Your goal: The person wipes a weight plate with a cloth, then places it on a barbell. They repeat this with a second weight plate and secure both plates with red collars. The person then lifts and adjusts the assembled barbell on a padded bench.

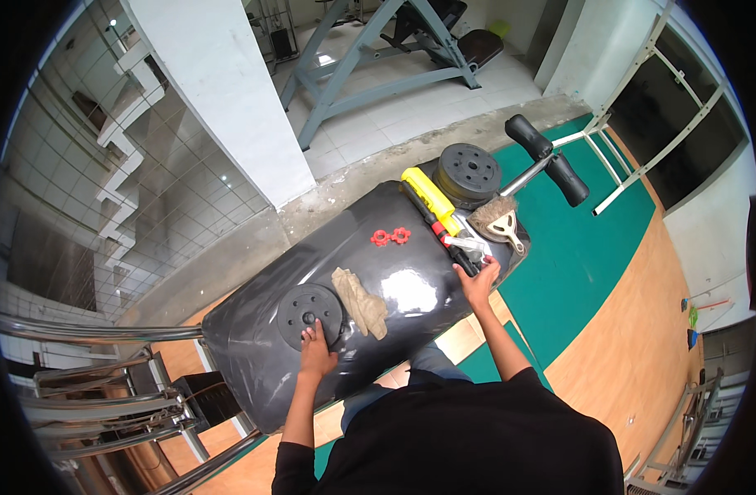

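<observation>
Black plate (295, 308) touches left hand (318, 355); any lettering is illegibly small.

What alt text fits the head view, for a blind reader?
A person's left hand touches a black weight plate on a padded bench; the right hand is at one end of a black-and-red bar. A tan cloth and red star collars lie nearby.
</observation>
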Motion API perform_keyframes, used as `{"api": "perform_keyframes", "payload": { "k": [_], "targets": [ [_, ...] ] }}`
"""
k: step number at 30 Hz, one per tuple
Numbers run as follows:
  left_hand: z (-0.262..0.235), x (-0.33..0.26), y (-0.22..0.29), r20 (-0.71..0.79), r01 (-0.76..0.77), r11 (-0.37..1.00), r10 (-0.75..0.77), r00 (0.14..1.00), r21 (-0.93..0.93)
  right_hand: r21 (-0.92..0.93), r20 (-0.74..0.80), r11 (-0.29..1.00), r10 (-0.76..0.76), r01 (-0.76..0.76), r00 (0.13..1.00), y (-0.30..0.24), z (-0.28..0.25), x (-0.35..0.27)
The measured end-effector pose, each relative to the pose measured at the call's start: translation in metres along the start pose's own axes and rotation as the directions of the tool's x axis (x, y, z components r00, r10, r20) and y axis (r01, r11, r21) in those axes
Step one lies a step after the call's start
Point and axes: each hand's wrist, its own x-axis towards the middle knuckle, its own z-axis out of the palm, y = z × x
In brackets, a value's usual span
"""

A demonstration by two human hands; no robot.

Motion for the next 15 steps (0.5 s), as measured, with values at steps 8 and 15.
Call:
{"api": "perform_keyframes", "payload": {
  "k": [8,15],
  "targets": [
    [0.018,0.011,0.045,-0.072,0.289,0.957,-0.286,0.955,0.037,0.174,0.377,0.954,-0.294,0.245,0.878,0.001,-0.020,0.086],
    [0.019,0.009,0.033,-0.069,0.323,0.946,-0.324,0.944,-0.024,0.327,0.199,0.820,-0.546,0.470,0.814,-0.073,-0.081,0.103]
  ]
}}
